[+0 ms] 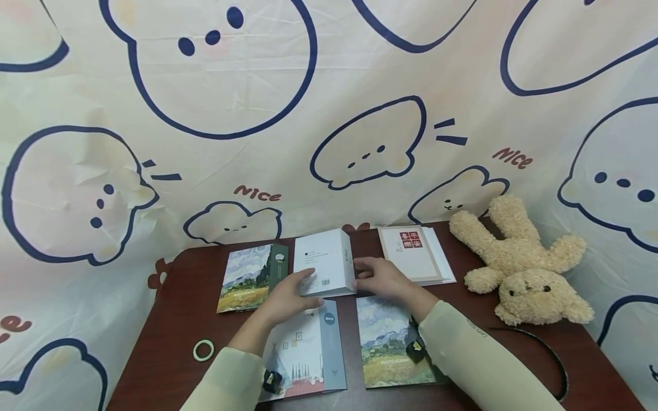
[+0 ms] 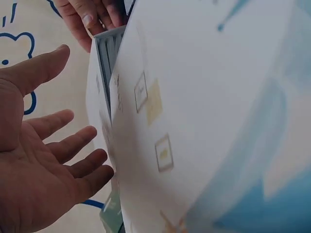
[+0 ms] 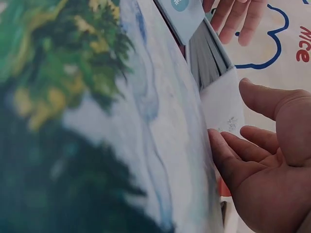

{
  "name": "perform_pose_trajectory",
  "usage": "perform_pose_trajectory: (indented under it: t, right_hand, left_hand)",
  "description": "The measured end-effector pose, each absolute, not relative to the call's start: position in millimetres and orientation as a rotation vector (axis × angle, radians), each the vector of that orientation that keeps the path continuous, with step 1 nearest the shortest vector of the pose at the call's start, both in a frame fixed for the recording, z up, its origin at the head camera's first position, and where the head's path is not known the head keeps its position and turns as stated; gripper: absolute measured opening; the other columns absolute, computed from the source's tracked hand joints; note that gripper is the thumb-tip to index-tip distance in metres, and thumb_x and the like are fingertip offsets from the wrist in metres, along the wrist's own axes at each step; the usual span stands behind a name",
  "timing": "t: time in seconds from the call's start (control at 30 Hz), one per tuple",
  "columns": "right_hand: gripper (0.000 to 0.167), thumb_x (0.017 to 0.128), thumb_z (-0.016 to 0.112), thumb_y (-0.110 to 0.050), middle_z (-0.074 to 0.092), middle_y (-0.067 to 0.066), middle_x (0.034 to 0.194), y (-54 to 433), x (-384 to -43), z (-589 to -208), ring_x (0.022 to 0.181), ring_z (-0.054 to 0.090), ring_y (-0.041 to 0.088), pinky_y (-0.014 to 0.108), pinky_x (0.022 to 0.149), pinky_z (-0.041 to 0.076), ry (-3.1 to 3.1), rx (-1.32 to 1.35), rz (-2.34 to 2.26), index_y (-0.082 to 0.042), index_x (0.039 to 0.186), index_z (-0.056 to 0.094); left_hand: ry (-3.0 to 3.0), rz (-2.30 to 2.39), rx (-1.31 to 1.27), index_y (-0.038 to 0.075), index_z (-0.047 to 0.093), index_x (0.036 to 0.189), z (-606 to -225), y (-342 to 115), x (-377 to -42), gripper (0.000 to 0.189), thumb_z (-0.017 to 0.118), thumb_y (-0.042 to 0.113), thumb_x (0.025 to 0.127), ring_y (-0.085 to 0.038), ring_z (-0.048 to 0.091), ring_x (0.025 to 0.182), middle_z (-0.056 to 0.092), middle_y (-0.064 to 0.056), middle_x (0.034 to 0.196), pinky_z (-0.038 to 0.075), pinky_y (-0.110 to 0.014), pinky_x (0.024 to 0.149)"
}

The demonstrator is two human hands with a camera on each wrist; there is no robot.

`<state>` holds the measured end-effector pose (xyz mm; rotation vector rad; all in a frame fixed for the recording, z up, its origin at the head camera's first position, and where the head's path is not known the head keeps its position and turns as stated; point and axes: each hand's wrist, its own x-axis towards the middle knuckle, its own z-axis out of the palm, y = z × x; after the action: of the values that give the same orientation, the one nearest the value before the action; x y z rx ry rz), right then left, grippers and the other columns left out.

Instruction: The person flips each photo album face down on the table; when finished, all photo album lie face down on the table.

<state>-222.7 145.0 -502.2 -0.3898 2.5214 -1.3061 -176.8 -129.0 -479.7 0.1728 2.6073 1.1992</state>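
A thick white album [image 1: 323,257] lies at the back middle of the table, its back cover with small print and a barcode facing up. My left hand [image 1: 289,298] is at its near left corner, fingers loosely extended; the left wrist view shows that hand [image 2: 53,145] with its fingers spread apart. On the other side, my right hand [image 1: 384,279] has its fingertips beside the album's spine, and in the right wrist view the relaxed fingers [image 3: 243,160] grip nothing. Whether any fingertip touches the album I cannot tell. Page edges [image 3: 209,53] show between its covers.
Two landscape-painting albums [image 1: 245,279] [image 1: 382,337] lie at back left and front right. A blue-and-white album [image 1: 308,359] is under my left forearm. Back right are a white album with red characters [image 1: 411,254] and a plush bear [image 1: 524,268]. A green ring [image 1: 203,350] and black cord [image 1: 557,359] lie nearby.
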Motion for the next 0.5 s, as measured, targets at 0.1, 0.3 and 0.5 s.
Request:
perform_pose_trajectory:
  t: [0.1, 0.3, 0.5]
  right_hand:
    - [0.061, 0.095, 0.078, -0.022, 0.064, 0.010, 0.140, 150, -221, -499, 0.119, 0.067, 0.025, 0.040, 0.095, 0.057, 2.515, -0.385, -1.337, -0.006, 0.149, 0.055]
    - [0.063, 0.094, 0.078, -0.023, 0.063, 0.013, 0.141, 168, -217, -493, 0.121, 0.066, 0.028, 0.042, 0.097, 0.056, 2.543, -0.379, -1.363, -0.005, 0.150, 0.053]
    - [0.063, 0.095, 0.076, -0.021, 0.062, 0.018, 0.142, 186, -210, -486, 0.123, 0.064, 0.032, 0.045, 0.097, 0.056, 2.548, -0.392, -1.391, -0.003, 0.150, 0.052]
  left_hand:
    - [2.605, 1.230, 0.162, 0.018, 0.049, 0.156, -479, -126, -177, 0.081, 0.086, 0.033, 0.085, -0.044, 0.037, 0.148, 0.044, -0.016, 0.160, 0.030, -0.066, 0.116]
    - [2.639, 1.260, 0.159, 0.020, 0.045, 0.158, -479, -113, -179, 0.084, 0.085, 0.035, 0.086, -0.043, 0.038, 0.148, 0.045, -0.014, 0.159, 0.032, -0.066, 0.115]
    - [2.622, 1.332, 0.137, 0.022, 0.046, 0.157, -477, -96, -179, 0.081, 0.084, 0.033, 0.086, -0.041, 0.036, 0.149, 0.045, -0.010, 0.160, 0.034, -0.068, 0.114]
